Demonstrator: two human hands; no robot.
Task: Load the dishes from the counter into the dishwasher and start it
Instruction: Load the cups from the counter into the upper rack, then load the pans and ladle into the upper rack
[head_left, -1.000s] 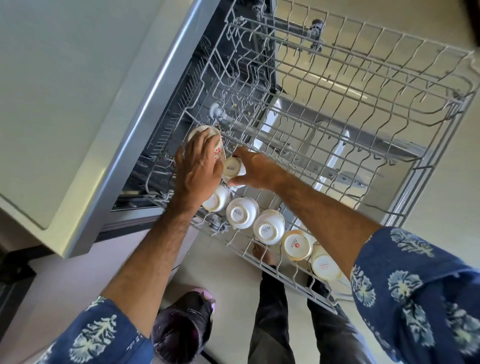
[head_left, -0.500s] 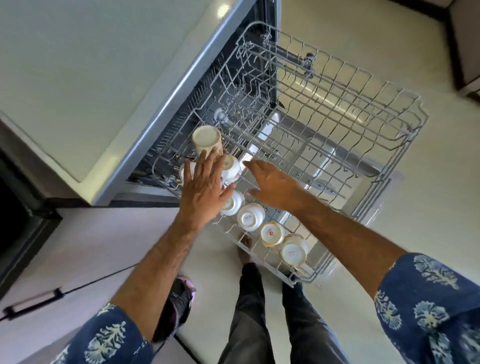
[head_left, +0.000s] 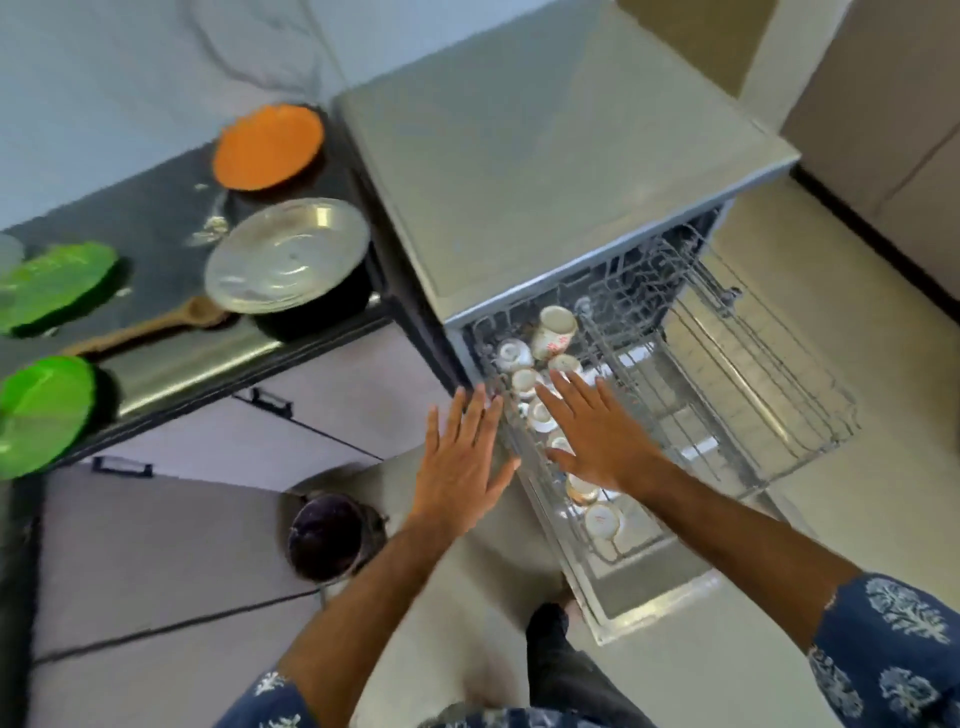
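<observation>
The dishwasher (head_left: 545, 171) stands open with its wire upper rack (head_left: 737, 374) pulled out. Several small white cups (head_left: 524, 382) sit upside down in a row along the rack's near side, and a taller mug (head_left: 555, 332) stands behind them. My right hand (head_left: 597, 436) hovers flat and empty over the cup row, fingers spread. My left hand (head_left: 465, 457) is open and empty too, just left of the rack's edge. On the dark counter (head_left: 156, 228) lie a steel plate (head_left: 288, 254), an orange plate (head_left: 267, 145), two green plates (head_left: 44, 410) and a wooden spoon (head_left: 156, 325).
A dark round bin (head_left: 327, 535) stands on the floor below my left hand. Cabinet drawers with black handles (head_left: 270, 402) run under the counter. A black cable (head_left: 171, 629) crosses the floor. My legs stand beside the lowered dishwasher door (head_left: 654, 587).
Both hands have let go of the cups and pulled back with fingers spread. My head has lifted and turned left, bringing the counter with its plates into view.
</observation>
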